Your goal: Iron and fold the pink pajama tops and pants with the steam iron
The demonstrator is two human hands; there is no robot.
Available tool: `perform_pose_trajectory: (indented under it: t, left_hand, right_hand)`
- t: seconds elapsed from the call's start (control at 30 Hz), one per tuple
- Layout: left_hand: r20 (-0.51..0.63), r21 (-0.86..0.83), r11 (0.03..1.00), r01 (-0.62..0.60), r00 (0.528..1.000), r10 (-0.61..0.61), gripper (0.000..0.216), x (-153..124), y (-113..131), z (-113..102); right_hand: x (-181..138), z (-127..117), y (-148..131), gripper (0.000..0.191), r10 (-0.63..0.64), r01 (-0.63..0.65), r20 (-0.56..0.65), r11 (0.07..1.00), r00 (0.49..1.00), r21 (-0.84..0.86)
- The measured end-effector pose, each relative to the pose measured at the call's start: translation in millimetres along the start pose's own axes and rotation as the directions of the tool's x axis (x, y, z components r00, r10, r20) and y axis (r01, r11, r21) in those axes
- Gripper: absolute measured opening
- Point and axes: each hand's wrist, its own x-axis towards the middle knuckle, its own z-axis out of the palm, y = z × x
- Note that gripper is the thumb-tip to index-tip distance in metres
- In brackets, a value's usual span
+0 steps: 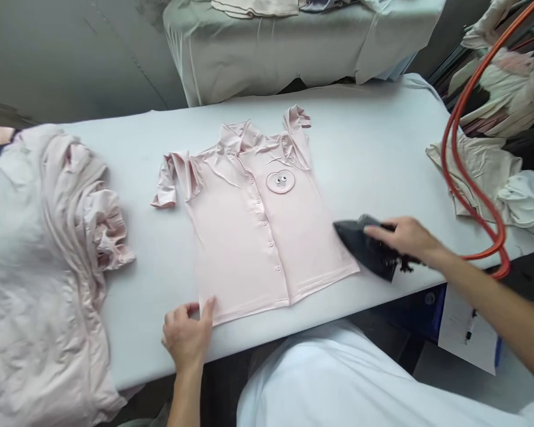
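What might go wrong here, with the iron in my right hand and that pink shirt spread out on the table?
Your left hand rests at the hem of the pink button-up shirt, so the black iron could burn it if swept across. The iron's edge might catch the front buttons. The crumpled sleeves could get creases pressed in.

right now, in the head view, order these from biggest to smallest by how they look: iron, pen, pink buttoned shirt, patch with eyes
1. Pink buttoned shirt
2. Iron, partly covered by the right hand
3. Patch with eyes
4. Pen
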Motion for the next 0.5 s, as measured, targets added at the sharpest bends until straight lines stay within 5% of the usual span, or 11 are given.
perform_pose_trajectory:
  t: [0.07,0.17,0.2,0.27,0.33,0.4,0.5]
  left_hand:
    - [-0.173,-0.061,0.997,-0.056,0.984,0.044,0.050,1.9,16.7,8.8]
    - [-0.246,-0.216,0.976,-0.011,0.968,-0.044,0.056,6.7,43.9,16.2]
    - [-0.214,-0.275,0.961,0.039,0.972,-0.100,0.057,8.8,50.7,14.0]
    - [-0.113,-0.376,0.922,0.094,0.983,-0.146,0.052,10.7,53.6,2.5]
    - [-0.017,-0.439,0.897,0.060,0.997,-0.075,0.044,3.2,34.6,-10.9]
    - [0.077,-0.471,0.881,0.034,0.997,0.003,0.046,-20.0,-7.6,-13.7]
    - [0.283,-0.443,0.886,0.136,0.959,-0.005,0.047,-86.3,-90.7,10.2]
  right_hand:
    - [21.9,-10.3,20.8,0.057,0.034,-0.066,-0.274,0.992,0.961,-0.109]
    - [24.3,22.9,5.9,0.056,-0.021,-0.140,-0.627,0.968,0.779,-0.207]
    - [20.3,42.3,-8.1,0.057,-0.022,-0.134,-0.616,0.969,0.788,-0.206]
    - [8.6,80.8,-34.9,0.049,-0.025,-0.053,-0.420,0.983,0.907,-0.174]
    - [-11.9,111.7,-39.8,0.045,-0.055,0.027,-0.226,0.992,0.973,-0.123]
    - [-48.9,139.7,-9.5,0.053,-0.088,0.076,-0.169,0.994,0.982,-0.073]
    - [-138.6,190.3,78.1,0.061,-0.101,0.113,-0.099,0.986,0.990,0.125]
